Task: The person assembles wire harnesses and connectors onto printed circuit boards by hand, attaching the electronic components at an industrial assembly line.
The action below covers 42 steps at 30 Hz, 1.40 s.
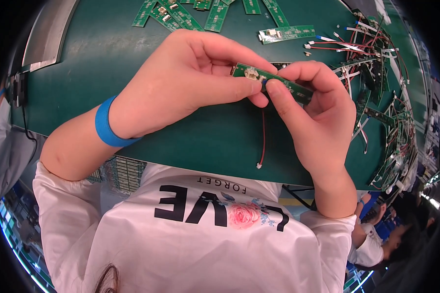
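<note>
We see a dark green table [205, 134], brighter green board [292, 88] at one o'clock, red wire [264, 136] at three, blue wristband [103, 123] at nine, and white shirt [181, 259] at six, patterned with black letters [172, 202] and a pink rose [243, 215].

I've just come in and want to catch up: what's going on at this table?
A person holds a narrow green circuit board in both hands, the left hand near its white connector and the right hand farther along. A red wire hangs below it. Loose boards lie farther out on the green table, with a heap of wired boards to the right.
</note>
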Available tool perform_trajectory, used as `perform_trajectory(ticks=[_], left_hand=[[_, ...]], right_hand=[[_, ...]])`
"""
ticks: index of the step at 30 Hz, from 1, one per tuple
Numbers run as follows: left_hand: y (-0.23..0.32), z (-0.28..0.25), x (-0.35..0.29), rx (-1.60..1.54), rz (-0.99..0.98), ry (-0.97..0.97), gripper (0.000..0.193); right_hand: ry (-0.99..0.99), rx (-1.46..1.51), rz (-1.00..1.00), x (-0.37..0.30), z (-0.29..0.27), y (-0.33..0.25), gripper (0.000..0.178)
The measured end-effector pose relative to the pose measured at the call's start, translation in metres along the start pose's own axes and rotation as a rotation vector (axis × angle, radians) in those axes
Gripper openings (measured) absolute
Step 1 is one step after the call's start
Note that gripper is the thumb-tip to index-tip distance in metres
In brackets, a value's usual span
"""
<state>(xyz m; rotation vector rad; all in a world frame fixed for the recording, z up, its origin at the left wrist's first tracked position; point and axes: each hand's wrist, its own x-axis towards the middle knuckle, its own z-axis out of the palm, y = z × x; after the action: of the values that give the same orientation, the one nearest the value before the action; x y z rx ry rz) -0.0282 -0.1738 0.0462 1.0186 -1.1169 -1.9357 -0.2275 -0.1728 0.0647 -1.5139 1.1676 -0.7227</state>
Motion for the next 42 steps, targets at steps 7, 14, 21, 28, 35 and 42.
perform_trajectory(ticks=[7,14,21,28,35,42], left_hand=[[-0.011,0.010,-0.002,-0.227,0.054,0.084,0.024],[-0.012,0.014,-0.004,-0.167,0.162,0.126,0.015],[-0.003,0.016,-0.001,-0.025,0.149,0.200,0.017],[0.001,0.003,0.000,-0.224,0.251,0.113,0.028],[0.006,-0.003,0.003,0.479,0.751,0.211,0.026],[-0.001,0.000,0.012,0.262,0.854,0.395,0.020]], right_hand=[[0.205,-0.022,-0.252,0.002,0.011,0.018,0.014],[0.265,-0.055,-0.398,0.003,0.020,0.022,0.017],[0.260,-0.122,-0.378,0.006,0.017,0.019,0.016],[-0.184,-0.872,-0.707,-0.018,-0.047,-0.002,0.036],[-0.368,-0.987,-0.866,-0.029,-0.008,0.006,0.038],[-0.204,-0.320,-0.989,-0.005,-0.015,0.014,0.029]])
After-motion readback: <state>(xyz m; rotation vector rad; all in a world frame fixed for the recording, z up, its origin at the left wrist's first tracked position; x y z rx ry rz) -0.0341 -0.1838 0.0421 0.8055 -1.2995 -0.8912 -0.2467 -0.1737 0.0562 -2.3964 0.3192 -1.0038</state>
